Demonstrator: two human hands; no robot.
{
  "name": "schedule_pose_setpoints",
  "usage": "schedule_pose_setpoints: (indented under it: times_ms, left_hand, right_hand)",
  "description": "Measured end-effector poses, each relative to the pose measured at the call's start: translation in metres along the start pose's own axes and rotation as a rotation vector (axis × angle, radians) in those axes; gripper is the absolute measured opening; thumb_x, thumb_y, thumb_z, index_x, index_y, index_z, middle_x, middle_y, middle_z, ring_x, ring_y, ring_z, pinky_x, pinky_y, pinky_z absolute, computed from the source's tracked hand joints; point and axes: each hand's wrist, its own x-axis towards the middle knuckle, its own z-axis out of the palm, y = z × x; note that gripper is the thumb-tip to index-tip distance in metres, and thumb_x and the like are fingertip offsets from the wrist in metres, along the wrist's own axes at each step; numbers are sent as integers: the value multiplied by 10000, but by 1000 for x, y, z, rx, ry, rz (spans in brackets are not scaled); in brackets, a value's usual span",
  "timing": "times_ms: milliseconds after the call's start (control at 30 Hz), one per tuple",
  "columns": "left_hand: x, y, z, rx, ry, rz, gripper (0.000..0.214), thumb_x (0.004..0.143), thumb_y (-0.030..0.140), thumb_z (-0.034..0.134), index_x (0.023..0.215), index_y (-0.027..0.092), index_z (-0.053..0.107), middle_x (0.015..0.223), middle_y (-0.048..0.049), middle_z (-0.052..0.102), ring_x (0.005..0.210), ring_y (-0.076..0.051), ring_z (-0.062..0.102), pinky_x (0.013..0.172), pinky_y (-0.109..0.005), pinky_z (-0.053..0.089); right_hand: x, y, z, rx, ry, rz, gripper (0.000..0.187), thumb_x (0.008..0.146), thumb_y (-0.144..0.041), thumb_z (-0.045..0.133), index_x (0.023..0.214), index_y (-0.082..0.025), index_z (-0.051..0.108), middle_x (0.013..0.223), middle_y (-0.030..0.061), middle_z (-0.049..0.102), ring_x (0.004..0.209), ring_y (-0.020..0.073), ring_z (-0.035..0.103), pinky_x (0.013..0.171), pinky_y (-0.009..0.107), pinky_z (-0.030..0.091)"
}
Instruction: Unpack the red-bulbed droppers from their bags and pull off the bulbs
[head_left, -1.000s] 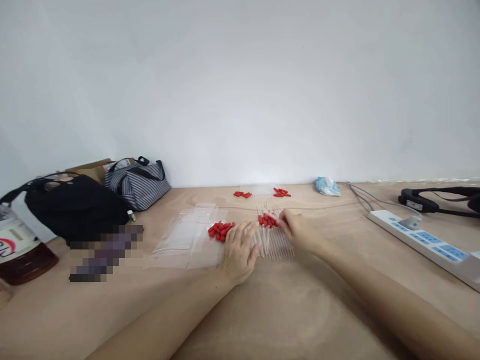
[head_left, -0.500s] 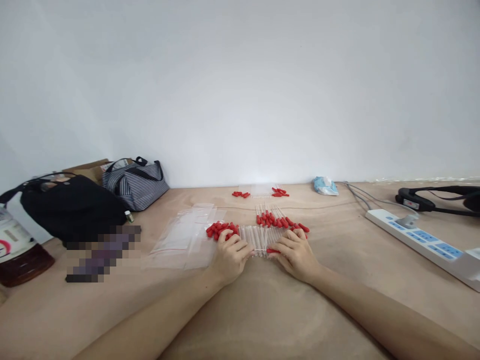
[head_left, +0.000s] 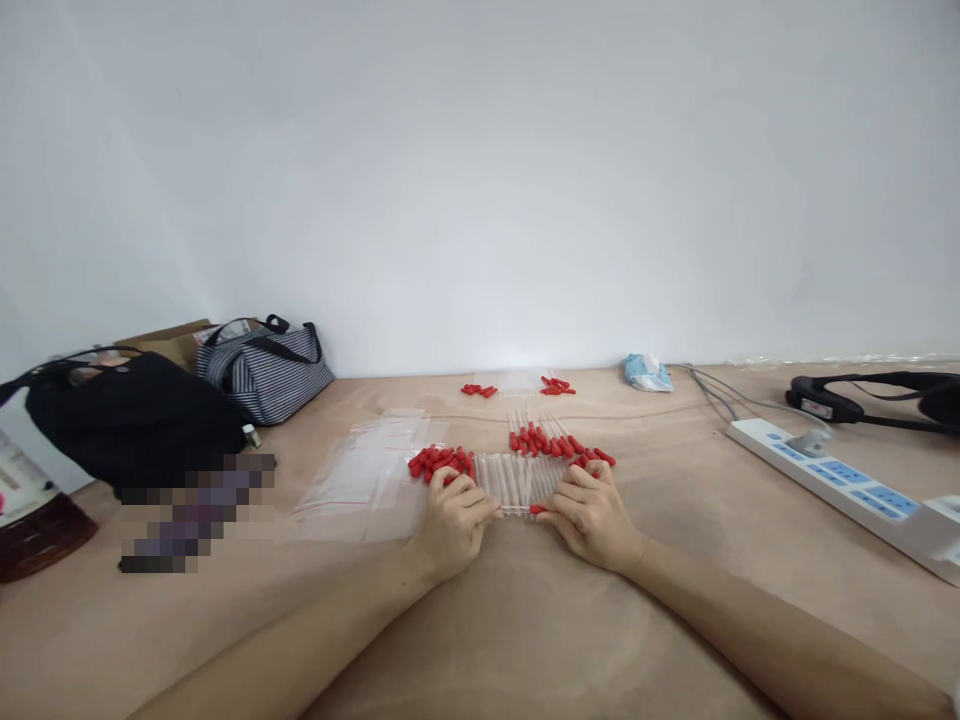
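Observation:
A spread of clear glass droppers with red rubber bulbs (head_left: 523,470) lies on the tan table (head_left: 525,620) in front of me. My left hand (head_left: 451,522) has its fingers curled at the left end of the spread, beside a cluster of red bulbs (head_left: 439,461). My right hand (head_left: 592,515) is curled at the right end, its fingers pinching a single red-bulbed dropper (head_left: 538,509) near the front. Both hands rest on the table and touch the droppers. A second small group of droppers (head_left: 517,384) lies farther back near the wall.
Clear zip bags (head_left: 367,470) lie left of the droppers. A black bag (head_left: 135,415) and a striped bag (head_left: 262,370) stand at the left. A white power strip (head_left: 840,480) with cables, a black strap and a blue packet (head_left: 649,372) are at the right.
My right hand came back from the far red bulbs to the near right end of the spread. Both hands have curled in at its ends. The camera drifted slightly right.

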Motion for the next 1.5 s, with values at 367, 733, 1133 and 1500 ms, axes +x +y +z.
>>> schedule_pose_setpoints:
  times_ms: [367,733,1133,1500]
  left_hand:
    - [-9,-16,7,-62,61,-163,241,871,174,353,888,125,589,726,-49,551,689,-145,497,641,-267,413]
    - [0,-20,19,6,124,-182,279,817,75,350,1001,135,551,743,-35,479,706,-142,515,686,-274,476]
    - [4,-8,12,-148,10,-80,223,789,201,477,999,152,533,879,-77,582,835,-173,563,762,-300,490]
    - [1,-11,0,-227,-94,-152,321,713,272,585,1010,158,545,943,-92,577,891,-208,533,795,-364,460]
  right_hand:
    - [-10,28,-2,222,50,222,198,848,-243,428,909,-196,610,814,52,591,758,146,512,694,301,381]
    - [-17,87,-6,167,182,924,330,722,-396,501,912,-135,569,719,41,586,559,124,506,523,251,409]
    - [-15,87,-19,26,-120,973,204,650,-409,553,663,-221,630,681,-1,651,650,155,564,549,233,352]
    - [-13,87,-24,-11,-158,1093,310,745,-416,434,687,-210,658,570,10,626,553,153,569,487,228,324]
